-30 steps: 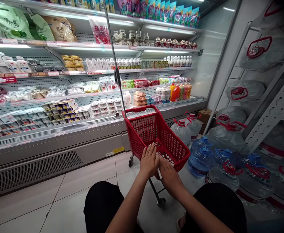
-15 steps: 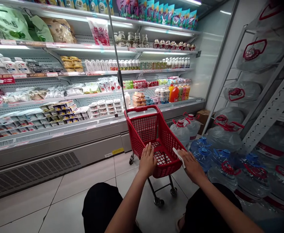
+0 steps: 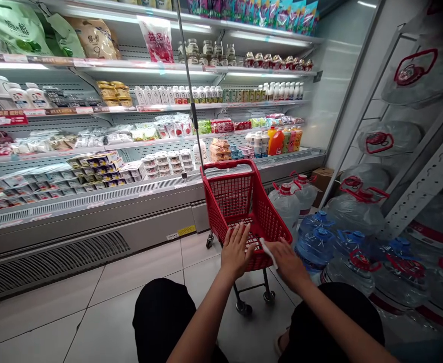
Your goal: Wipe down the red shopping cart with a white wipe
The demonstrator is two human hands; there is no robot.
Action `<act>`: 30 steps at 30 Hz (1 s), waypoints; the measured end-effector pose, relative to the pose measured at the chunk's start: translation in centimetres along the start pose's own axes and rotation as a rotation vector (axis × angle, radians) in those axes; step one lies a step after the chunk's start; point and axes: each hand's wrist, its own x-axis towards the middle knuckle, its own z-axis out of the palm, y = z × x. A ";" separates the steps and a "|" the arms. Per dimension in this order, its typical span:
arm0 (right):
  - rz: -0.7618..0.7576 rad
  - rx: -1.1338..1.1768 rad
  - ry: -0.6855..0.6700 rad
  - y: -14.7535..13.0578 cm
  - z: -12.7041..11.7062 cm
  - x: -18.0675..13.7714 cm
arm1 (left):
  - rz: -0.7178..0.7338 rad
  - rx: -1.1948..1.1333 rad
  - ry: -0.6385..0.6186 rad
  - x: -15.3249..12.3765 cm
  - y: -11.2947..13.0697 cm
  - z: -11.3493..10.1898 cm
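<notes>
A small red shopping cart (image 3: 244,199) with a mesh basket stands on the tiled floor in front of me, a tall thin pole (image 3: 188,80) rising from its far left corner. My left hand (image 3: 235,250) lies flat against the near rim of the basket, fingers stretched out. My right hand (image 3: 287,261) rests on the near right corner of the rim, pressing a small white cloth (image 3: 268,251) against it. My knees in black trousers show at the bottom.
An open chiller (image 3: 130,131) with shelves of dairy packs, bottles and bags runs along the left and back. Large water jugs (image 3: 319,242) stand on the floor right of the cart, more on a metal rack (image 3: 425,176). A cardboard box (image 3: 321,176) sits in the corner.
My right hand with the white cloth slid from the basket's near edge out to its right corner, then back a little. The cart shifted slightly. My left hand stayed on the rim.
</notes>
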 end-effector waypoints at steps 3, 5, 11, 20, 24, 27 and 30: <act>0.052 -0.033 -0.020 2.5 -1.4 -0.9 | -0.022 -0.002 0.009 0.0 -1.6 -1.0; 0.066 -0.035 -0.025 1.4 -1.5 -0.9 | -0.067 0.012 0.015 0.0 -2.6 -1.3; -0.018 0.010 -0.016 -6.0 -1.0 0.6 | -0.168 0.051 0.053 -0.6 -3.0 -1.1; -0.307 0.073 -0.135 -1.6 -4.0 2.2 | -0.208 0.040 -0.011 -1.5 -6.0 -2.3; -0.162 0.049 -0.054 -0.4 -2.3 3.5 | -0.234 0.037 -0.006 -1.4 -4.3 -1.6; -0.125 0.031 -0.004 -2.9 -0.5 3.5 | -0.134 -0.001 0.001 -1.5 -1.6 -0.7; -0.178 0.026 -0.012 -6.0 0.1 2.4 | -0.108 -0.030 -0.002 -1.6 -0.4 -0.6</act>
